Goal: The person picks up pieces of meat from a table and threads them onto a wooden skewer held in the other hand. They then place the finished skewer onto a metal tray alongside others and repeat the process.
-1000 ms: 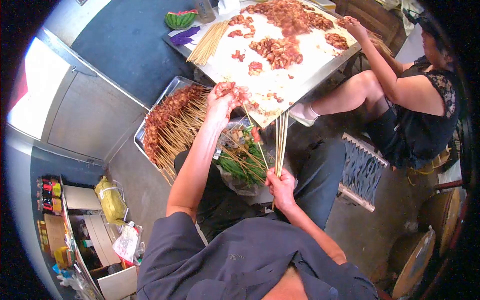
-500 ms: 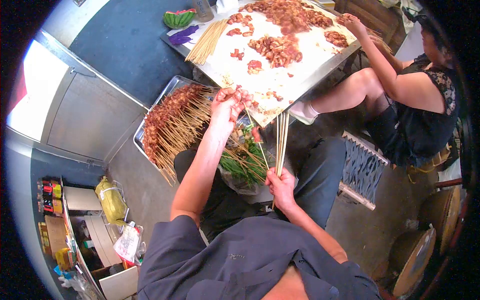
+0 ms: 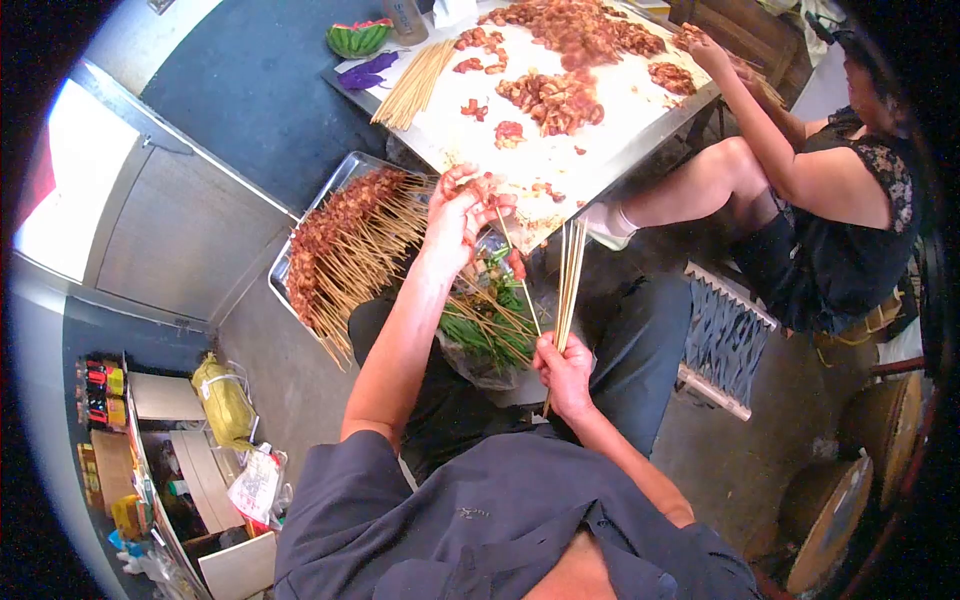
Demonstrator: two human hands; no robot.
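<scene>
My left hand (image 3: 462, 215) is closed on pieces of raw meat at the tip of a thin wooden skewer, beside the near corner of the table. One chunk of meat (image 3: 516, 264) is threaded lower on that skewer. Lower down, my right hand (image 3: 565, 375) grips the skewer's bottom end together with a bundle of bare skewers (image 3: 571, 270) that fan upward. A metal tray (image 3: 277, 277) on the left bears rows of finished meat skewers (image 3: 350, 245). Leafy greens (image 3: 485, 325) with some sticks lie in a plastic bag between my knees.
The white-topped table (image 3: 450, 125) carries heaps of cut meat (image 3: 552, 100), bare skewers (image 3: 415, 85) and a watermelon piece (image 3: 358, 38). A co-worker (image 3: 820, 190) sits at its right side, hands over the table. A slatted stool (image 3: 728, 340) stands right; an open box (image 3: 200, 480) left.
My left hand has shifted slightly right, its fingers moving at the skewer's tip. The bare skewers' upper ends lean a little farther right. My right hand stays nearly in place.
</scene>
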